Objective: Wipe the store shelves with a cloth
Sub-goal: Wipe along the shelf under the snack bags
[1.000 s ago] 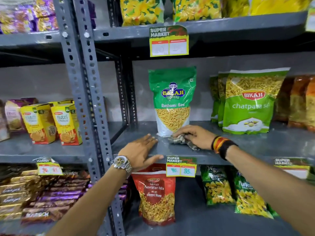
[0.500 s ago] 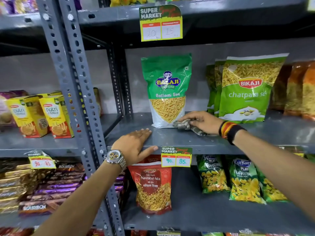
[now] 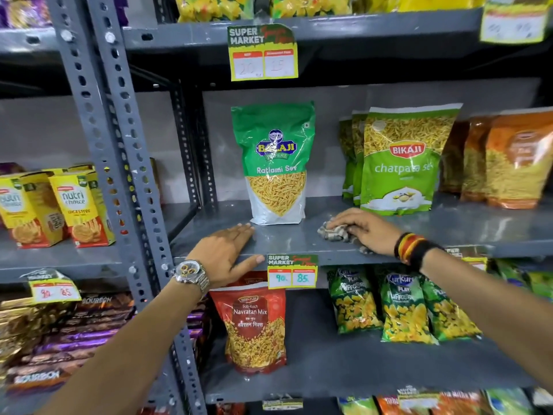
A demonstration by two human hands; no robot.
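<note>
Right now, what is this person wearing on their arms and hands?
No gloves, and no sleeves show. The left hand has a chunky silver metal wristwatch with a round, pale dial. The right hand has stacked bands at the wrist: black, red and yellow stripes, then a wider black one.

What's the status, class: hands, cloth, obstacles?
Left hand flat on shelf edge. Right hand pressing cloth on shelf. Sev bag stands between them.

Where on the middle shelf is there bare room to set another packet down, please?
Bare patches: left of the Ratlami Sev bag, up to the upright post; and along the shelf front before the orange packets. The back right is crowded with packets.
</note>
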